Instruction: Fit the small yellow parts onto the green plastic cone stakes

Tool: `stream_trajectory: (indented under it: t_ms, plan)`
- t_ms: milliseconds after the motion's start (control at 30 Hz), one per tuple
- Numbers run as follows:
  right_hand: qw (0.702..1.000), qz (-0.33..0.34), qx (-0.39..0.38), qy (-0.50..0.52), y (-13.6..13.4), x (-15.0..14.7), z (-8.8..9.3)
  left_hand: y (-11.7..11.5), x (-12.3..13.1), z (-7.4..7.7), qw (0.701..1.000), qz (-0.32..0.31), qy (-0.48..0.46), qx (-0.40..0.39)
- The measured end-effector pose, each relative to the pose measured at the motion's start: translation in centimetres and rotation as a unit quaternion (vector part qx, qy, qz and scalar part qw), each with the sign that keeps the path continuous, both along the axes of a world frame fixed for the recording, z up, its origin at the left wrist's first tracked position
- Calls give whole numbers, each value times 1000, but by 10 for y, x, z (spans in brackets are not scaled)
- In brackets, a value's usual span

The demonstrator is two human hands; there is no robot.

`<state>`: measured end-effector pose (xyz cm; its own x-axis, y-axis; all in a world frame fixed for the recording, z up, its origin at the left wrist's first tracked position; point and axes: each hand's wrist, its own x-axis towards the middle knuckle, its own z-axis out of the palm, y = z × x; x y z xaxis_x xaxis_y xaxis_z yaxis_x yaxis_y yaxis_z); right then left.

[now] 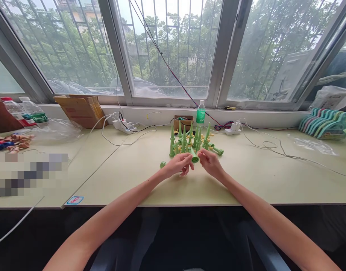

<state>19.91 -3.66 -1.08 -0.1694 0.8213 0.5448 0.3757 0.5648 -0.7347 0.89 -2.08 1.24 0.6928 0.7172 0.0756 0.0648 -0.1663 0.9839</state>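
Observation:
Both of my hands meet over the pale green table (246,180), just in front of a cluster of green cone-shaped plastic spikes (190,141), several upright and some lying down, with small yellow parts among them. My left hand (178,165) and my right hand (208,162) are closed together on one green cone (193,156), whose wide open end faces me. A small green cap (162,164) lies on the table just left of my left hand.
Behind the cones stand a green-labelled bottle (201,112) and a small brown box (183,121). Power strips (124,126) and white cables run along the window sill. A cardboard box (81,109) sits at back left, a stack of coloured hangers (323,124) at far right.

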Motion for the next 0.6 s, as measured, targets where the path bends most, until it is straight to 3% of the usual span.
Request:
stream_trajectory:
  t_ms: [300,500,600]
  plan:
    - [1000,-22,-2,-15,3,-1,-2,1,0,-12,975,113,41,187]
    - [1000,-18,-1,-21,4,-2,-2,7,0,-18,949,130,64,280]
    - [1000,-21,-6,-19,4,-2,-1,7,0,-18,948,136,63,279]
